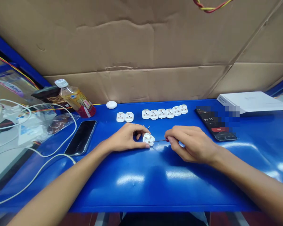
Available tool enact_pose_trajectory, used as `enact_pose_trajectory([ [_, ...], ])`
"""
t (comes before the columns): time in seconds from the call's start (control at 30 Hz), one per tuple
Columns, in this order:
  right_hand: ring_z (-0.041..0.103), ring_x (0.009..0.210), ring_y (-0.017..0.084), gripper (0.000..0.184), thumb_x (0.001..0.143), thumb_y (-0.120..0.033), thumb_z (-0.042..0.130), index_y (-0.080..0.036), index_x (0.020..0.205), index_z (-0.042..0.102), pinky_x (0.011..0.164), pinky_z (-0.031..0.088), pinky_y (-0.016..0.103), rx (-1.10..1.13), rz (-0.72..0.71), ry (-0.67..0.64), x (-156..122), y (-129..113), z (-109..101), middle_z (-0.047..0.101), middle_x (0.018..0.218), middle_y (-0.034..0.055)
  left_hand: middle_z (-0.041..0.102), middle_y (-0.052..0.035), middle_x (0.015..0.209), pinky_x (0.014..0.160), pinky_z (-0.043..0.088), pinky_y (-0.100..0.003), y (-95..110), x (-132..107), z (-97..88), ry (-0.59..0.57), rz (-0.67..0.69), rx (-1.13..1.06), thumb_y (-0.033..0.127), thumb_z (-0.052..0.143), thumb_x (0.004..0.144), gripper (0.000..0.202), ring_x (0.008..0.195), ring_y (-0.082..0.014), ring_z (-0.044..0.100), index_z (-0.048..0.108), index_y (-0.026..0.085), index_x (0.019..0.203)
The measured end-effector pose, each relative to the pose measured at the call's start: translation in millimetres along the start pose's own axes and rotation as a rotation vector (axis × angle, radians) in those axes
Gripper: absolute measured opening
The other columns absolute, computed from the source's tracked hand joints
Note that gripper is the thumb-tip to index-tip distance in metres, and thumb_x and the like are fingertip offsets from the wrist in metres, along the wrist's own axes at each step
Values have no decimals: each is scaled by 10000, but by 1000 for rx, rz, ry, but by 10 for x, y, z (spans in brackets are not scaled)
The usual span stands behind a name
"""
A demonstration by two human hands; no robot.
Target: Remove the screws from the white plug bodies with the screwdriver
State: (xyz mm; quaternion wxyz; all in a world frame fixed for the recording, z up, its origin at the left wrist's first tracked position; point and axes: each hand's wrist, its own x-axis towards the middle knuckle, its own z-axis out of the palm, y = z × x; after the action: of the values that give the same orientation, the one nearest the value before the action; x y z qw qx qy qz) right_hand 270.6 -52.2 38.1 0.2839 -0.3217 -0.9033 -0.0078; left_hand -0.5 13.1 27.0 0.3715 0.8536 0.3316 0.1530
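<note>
My left hand [126, 138] pinches a small white plug housing [148, 137] between thumb and fingers, its inner side with brass-coloured contacts facing up. A screwdriver [158, 141] with a thin metal shaft and a red handle is gripped in my right hand [191, 142]; most of the handle is hidden in the fist. The shaft points left, and its tip reaches the lower contact of the housing. Some tiny screws [148, 127] lie just beyond my left fingers. Farther back stand a row of several similar white housings [162, 113] and a pair of them [124, 117].
Behind the blue table [141, 188] rises a cardboard wall [132, 47]. At left are a phone [81, 138], a tilted drink bottle [77, 99] and looping white cables [47, 156]. A white oval object [111, 104] lies at the back. Another phone [214, 124] and a white box [254, 100] are at right.
</note>
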Motion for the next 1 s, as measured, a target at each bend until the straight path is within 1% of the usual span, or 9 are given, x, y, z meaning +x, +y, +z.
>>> enact_pose_trajectory([
  [0.13, 633, 578, 154, 167, 1003, -177, 493, -201, 963, 653, 539, 366, 306, -56, 72, 22, 13, -31, 2, 729, 726, 11, 668, -4, 797, 654, 431, -254, 22, 5, 20, 26, -30, 7, 503, 832, 814, 431, 708, -150, 567, 777, 194, 1110],
  [0.3, 641, 522, 173, 224, 1057, -284, 504, -176, 952, 670, 528, 369, 317, -149, 120, 20, 23, -73, 9, 700, 636, 17, 690, -11, 817, 663, 417, -261, 65, 10, 50, 21, -41, -4, 483, 824, 835, 398, 730, -154, 575, 788, 187, 1099],
  [0.4, 714, 716, 204, 193, 1071, -264, 484, -179, 1086, 657, 633, 471, 317, -54, 122, -36, 44, -112, -27, 771, 859, 59, 709, -25, 842, 672, 408, -270, 87, 10, 66, 35, -51, 9, 466, 812, 853, 379, 738, -159, 577, 794, 182, 1105],
  [0.5, 695, 870, 240, 256, 1052, -196, 473, -156, 1275, 591, 743, 528, 361, -9, 33, -116, 79, -132, -99, 750, 1029, 107, 689, -14, 814, 659, 388, -266, 87, 8, 75, 32, -37, 11, 467, 811, 857, 369, 720, -150, 553, 798, 182, 1091],
  [0.63, 657, 825, 247, 256, 1044, -232, 489, -123, 1256, 583, 708, 532, 374, -44, -47, -120, 91, -101, -144, 710, 957, 113, 632, 17, 738, 625, 372, -246, 64, 7, 75, 43, -9, -8, 486, 821, 845, 377, 677, -129, 522, 792, 186, 1072],
  [0.7, 643, 733, 225, 235, 1067, -314, 495, -147, 1194, 601, 642, 505, 350, -92, -39, -72, 78, -80, -123, 694, 860, 78, 675, 4, 799, 660, 402, -246, 56, 9, 73, 40, 1, 1, 469, 813, 858, 369, 719, -138, 563, 785, 187, 1094],
  [0.77, 628, 687, 208, 195, 1075, -309, 481, -176, 1146, 605, 612, 483, 338, -106, -20, -48, 65, -72, -93, 686, 819, 55, 707, -13, 858, 690, 426, -253, 52, 11, 73, 37, -1, 15, 454, 800, 872, 365, 757, -151, 594, 779, 187, 1120],
  [0.9, 671, 821, 223, 230, 1009, -184, 489, -161, 1225, 563, 703, 526, 356, 2, 32, -59, 54, -90, -69, 712, 971, 87, 701, -9, 843, 679, 435, -254, 43, 5, 81, 60, -1, 26, 446, 806, 862, 384, 729, -146, 587, 770, 187, 1143],
  [1.0, 713, 817, 239, 255, 1026, -270, 522, -154, 1250, 558, 691, 529, 355, -41, 70, -43, 43, -92, -61, 743, 966, 98, 709, -8, 867, 681, 438, -251, 41, 0, 89, 61, 4, 24, 438, 805, 863, 382, 737, -141, 588, 764, 187, 1148],
])
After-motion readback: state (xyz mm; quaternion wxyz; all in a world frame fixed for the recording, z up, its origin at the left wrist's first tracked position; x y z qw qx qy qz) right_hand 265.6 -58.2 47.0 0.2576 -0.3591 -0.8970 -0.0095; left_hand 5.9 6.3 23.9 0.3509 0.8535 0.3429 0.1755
